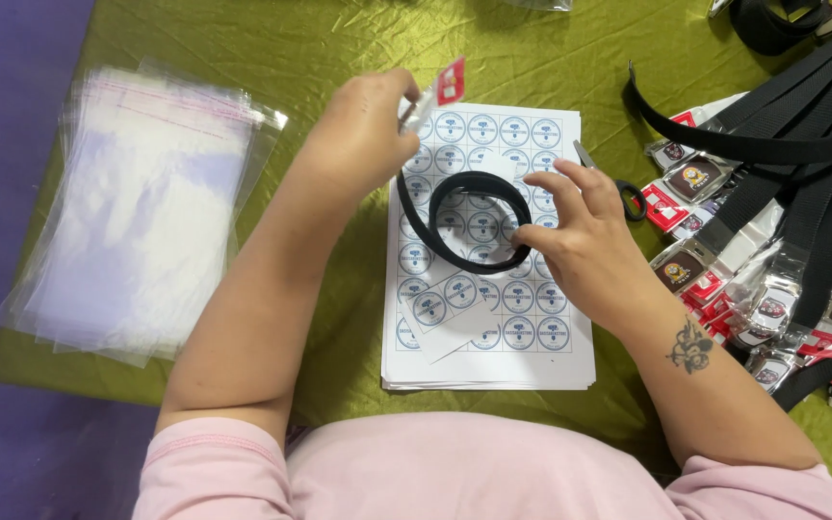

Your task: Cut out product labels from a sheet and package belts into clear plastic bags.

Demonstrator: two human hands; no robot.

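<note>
My left hand (363, 130) is closed on the buckle end of a black webbing belt (474, 220), and a red and white tag (450, 81) sticks out above the fingers. The belt loops in a loose coil on a stack of sticker sheets (522, 327) printed with round blue and white labels. My right hand (580, 231) rests on the right side of the coil, thumb and fingertips pinching the strap. A small cut piece of the sheet lies under the coil's lower left.
A pile of clear plastic bags (146, 212) lies at the left on the green cloth (339, 39). Many black belts with metal buckles and red tags (772, 241) are heaped at the right. Scissors (618, 188) lie just behind my right hand.
</note>
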